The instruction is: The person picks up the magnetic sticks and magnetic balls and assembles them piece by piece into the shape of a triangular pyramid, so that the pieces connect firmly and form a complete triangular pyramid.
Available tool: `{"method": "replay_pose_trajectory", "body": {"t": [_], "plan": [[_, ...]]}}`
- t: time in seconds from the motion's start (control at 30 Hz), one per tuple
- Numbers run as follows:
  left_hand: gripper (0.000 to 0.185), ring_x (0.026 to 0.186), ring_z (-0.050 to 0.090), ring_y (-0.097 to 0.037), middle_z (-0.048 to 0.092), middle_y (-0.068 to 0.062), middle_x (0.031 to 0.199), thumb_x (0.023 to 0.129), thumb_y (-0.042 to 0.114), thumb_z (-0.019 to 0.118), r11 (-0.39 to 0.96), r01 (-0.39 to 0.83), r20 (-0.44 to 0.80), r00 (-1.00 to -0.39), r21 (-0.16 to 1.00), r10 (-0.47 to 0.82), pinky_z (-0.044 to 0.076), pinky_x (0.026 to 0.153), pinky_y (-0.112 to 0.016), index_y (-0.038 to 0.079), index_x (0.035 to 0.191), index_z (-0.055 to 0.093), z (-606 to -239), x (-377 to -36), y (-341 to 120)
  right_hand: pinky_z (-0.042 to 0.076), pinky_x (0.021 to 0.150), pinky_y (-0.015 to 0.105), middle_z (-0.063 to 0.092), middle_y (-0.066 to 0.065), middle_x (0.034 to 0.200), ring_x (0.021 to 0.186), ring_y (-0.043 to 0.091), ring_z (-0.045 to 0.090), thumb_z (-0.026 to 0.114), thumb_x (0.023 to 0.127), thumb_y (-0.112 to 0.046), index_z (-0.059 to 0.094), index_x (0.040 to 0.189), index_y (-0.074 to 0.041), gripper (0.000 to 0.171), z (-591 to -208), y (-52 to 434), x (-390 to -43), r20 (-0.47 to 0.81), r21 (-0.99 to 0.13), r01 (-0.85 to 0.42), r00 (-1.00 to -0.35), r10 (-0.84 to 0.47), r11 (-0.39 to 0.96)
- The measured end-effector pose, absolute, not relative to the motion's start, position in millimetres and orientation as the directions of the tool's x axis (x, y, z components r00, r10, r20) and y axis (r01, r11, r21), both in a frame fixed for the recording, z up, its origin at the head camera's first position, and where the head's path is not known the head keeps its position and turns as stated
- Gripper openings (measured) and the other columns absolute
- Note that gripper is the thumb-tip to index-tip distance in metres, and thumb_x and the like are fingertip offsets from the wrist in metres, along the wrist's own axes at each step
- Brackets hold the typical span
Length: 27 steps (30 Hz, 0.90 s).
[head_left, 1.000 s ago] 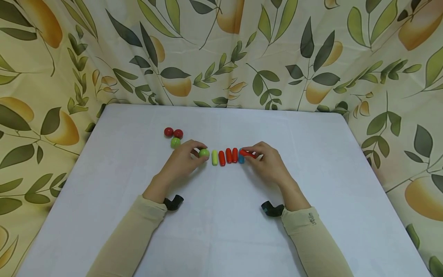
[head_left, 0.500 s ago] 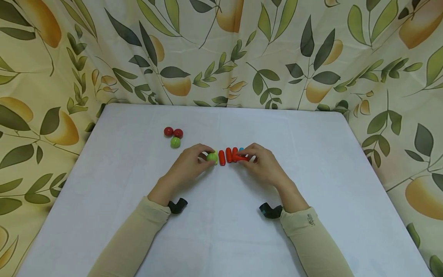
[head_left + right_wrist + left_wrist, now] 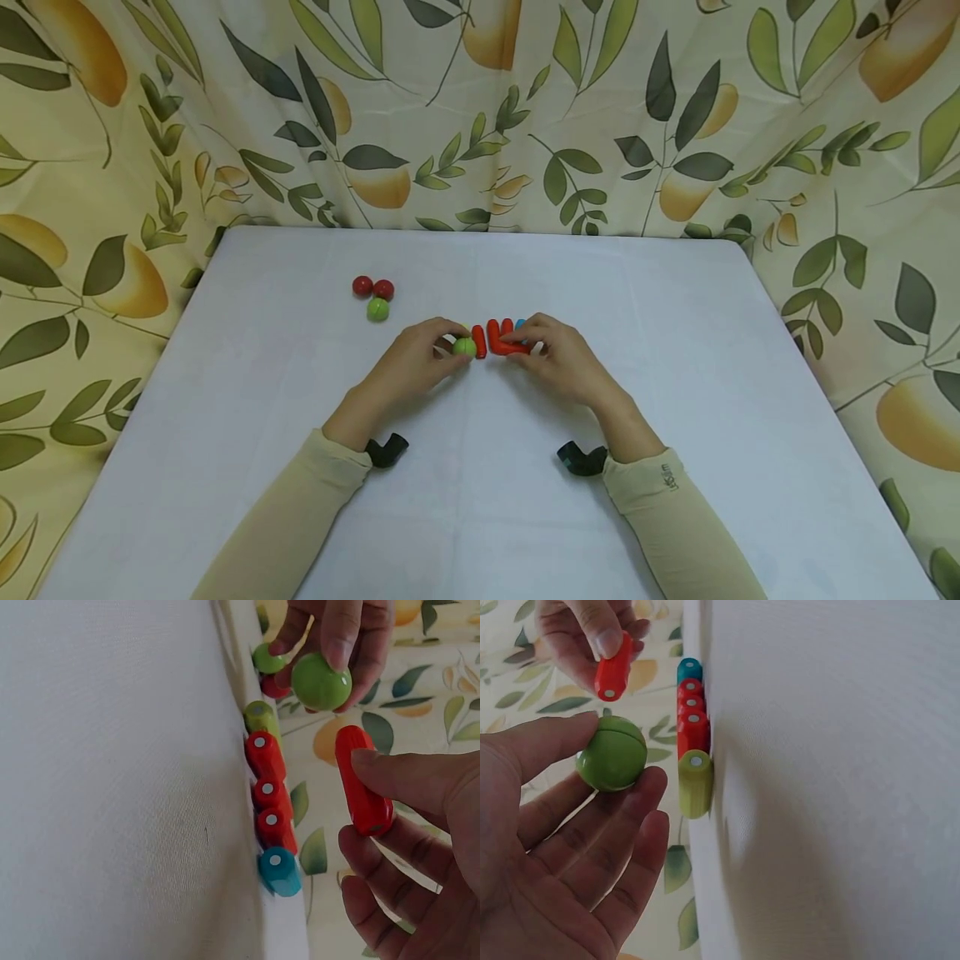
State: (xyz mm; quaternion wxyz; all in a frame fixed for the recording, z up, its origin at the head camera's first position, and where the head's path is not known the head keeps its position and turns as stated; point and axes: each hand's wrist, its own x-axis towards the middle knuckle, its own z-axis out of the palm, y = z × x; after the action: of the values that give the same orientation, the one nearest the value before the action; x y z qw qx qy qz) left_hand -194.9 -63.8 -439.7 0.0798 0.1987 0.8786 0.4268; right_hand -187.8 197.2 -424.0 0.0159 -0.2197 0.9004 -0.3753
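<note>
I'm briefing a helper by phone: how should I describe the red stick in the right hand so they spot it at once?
Above the white table, find the right hand, pinching the red stick. The other three red sticks lie in a row on the table; this one alone is held, crosswise to them.

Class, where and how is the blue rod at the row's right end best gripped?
Probably pinch the blue rod by its two ends, from above: it lies flat, both ends free, while a red rod sits close along its left side.
</note>
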Motion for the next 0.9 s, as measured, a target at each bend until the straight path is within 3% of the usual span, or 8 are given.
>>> {"method": "replay_pose_trajectory", "body": {"t": [0.9], "plan": [[0.035, 0.103, 0.071, -0.015, 0.069, 0.005, 0.124, 0.095, 0.025, 0.076, 0.579, 0.262, -0.017, -0.903, 0.772, 0.43, 0.06, 0.092, -0.036, 0.017, 0.128, 0.069, -437.4, -192.0, -61.0, 0.053, 0.075, 0.028, 0.069, -0.001, 0.106, 0.092, 0.014, 0.063, 0.081, 0.09, -0.013, 0.08, 0.114, -0.016, 0.024, -424.8, 196.6, -185.4, 0.14, -0.653, -0.409, -0.893, -0.428, 0.637]]}}
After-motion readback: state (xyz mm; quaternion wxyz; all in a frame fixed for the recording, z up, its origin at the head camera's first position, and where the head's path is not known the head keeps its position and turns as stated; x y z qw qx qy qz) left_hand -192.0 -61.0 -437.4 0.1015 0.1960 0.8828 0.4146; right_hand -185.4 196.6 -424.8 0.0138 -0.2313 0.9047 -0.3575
